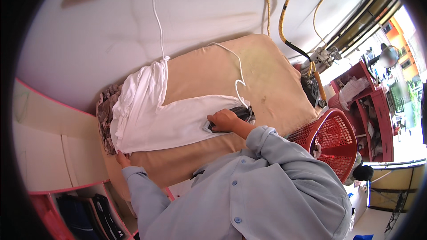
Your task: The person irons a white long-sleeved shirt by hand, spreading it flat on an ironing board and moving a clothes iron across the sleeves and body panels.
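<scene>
White trousers (180,121) lie across a padded ironing table (206,76) with a tan cover. One leg is spread flat towards me, while the other is bunched up at the far left. My right hand (223,120) grips the handle of an electric iron (245,113), which rests on the flat leg near its right end. The iron's white cord (238,60) trails back over the cover. At the garment's near left corner, my left hand (123,158) pinches the edge of the cloth. The iron's soleplate is mostly hidden by my hand.
A red plastic basket (312,136) stands right of the table. Behind it, a second iron (312,88) sits at the table's right corner under yellow hoses (285,13). Patterned cloth (106,123) lies at the left edge. Shelves with folded clothes (88,215) are at lower left.
</scene>
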Demonstrator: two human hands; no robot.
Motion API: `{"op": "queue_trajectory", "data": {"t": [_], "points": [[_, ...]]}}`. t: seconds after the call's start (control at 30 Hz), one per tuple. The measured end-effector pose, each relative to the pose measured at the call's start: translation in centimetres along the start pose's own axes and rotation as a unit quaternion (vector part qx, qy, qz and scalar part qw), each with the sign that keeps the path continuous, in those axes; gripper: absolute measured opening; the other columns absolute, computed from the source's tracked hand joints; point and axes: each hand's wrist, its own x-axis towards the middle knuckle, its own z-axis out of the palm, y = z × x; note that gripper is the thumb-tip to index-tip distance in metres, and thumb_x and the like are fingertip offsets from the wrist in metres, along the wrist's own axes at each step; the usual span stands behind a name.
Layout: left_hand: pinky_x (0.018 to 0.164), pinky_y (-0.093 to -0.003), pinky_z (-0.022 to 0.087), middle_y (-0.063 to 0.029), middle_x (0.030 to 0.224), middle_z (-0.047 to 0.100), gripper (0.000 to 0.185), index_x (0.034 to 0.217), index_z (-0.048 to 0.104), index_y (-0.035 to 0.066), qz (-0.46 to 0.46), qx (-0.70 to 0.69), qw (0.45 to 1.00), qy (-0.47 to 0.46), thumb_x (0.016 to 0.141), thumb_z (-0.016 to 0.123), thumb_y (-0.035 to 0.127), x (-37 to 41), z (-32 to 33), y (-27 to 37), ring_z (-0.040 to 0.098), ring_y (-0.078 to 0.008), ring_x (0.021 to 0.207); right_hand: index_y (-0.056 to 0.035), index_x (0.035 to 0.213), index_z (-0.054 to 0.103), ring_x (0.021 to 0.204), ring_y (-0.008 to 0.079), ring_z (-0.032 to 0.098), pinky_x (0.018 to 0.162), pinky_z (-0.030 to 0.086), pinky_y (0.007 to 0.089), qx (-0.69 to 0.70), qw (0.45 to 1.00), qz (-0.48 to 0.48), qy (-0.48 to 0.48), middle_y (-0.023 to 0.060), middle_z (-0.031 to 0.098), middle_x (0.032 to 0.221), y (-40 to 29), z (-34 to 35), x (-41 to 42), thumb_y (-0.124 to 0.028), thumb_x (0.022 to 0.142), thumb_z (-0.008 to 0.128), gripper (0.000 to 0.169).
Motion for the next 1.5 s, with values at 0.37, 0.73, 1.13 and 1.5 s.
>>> {"op": "queue_trajectory", "data": {"t": [0.37, 0.73, 1.13, 1.5], "points": [[0.046, -0.0288, 0.044, -0.0152, 0.095, 0.052, 0.041, 0.106, 0.042, -0.002, 0.314, 0.197, 0.898, 0.236, 0.088, 0.055, 0.032, -3.4, -1.7, -3.9, 0.054, -0.0187, 0.057, -0.0087, 0.090, 0.058, 0.083, 0.0309, 0.062, 0.072, 0.047, 0.0418, -0.003, 0.979, 0.184, 0.087, 0.0127, 0.065, 0.084, 10.6, -1.9, -6.3, -0.039, 0.069, 0.068, 0.038], [0.045, -0.0244, 0.043, -0.0006, 0.064, 0.052, 0.029, 0.077, 0.055, 0.007, -0.068, 0.080, 0.971, -0.217, 0.086, 0.060, 0.034, -25.2, 11.7, -5.3, 0.049, -0.0099, 0.053, -0.0149, 0.109, 0.055, 0.104, 0.0265, 0.050, 0.088, 0.039, 0.0393, -0.139, 0.926, 0.203, 0.288, 0.0077, 0.054, 0.104, 17.9, -2.5, -7.3, -0.014, 0.063, 0.074, 0.050], [0.095, -0.0307, 0.035, -0.0106, 0.119, 0.055, 0.045, 0.118, 0.052, -0.003, 0.109, 0.163, 0.757, -0.623, 0.082, 0.064, 0.019, -39.6, 0.6, 13.4, 0.048, -0.0168, 0.113, -0.0112, 0.118, 0.047, 0.096, 0.0273, 0.054, 0.082, 0.046, 0.0365, 0.275, 0.915, 0.020, 0.293, 0.0121, 0.052, 0.108, 2.8, 3.0, 5.8, 0.007, 0.073, 0.056, 0.050], [0.093, -0.0299, 0.036, -0.0100, 0.116, 0.058, 0.042, 0.117, 0.053, -0.003, 0.028, 0.105, 0.824, -0.556, 0.081, 0.064, 0.014, -42.3, -8.5, 11.4, 0.050, -0.0167, 0.110, -0.0070, 0.087, 0.063, 0.089, 0.0284, 0.055, 0.080, 0.045, 0.0362, 0.147, 0.941, 0.028, 0.305, 0.0099, 0.059, 0.089, 1.9, 8.8, 7.2, -0.008, 0.077, 0.060, 0.011]]}}
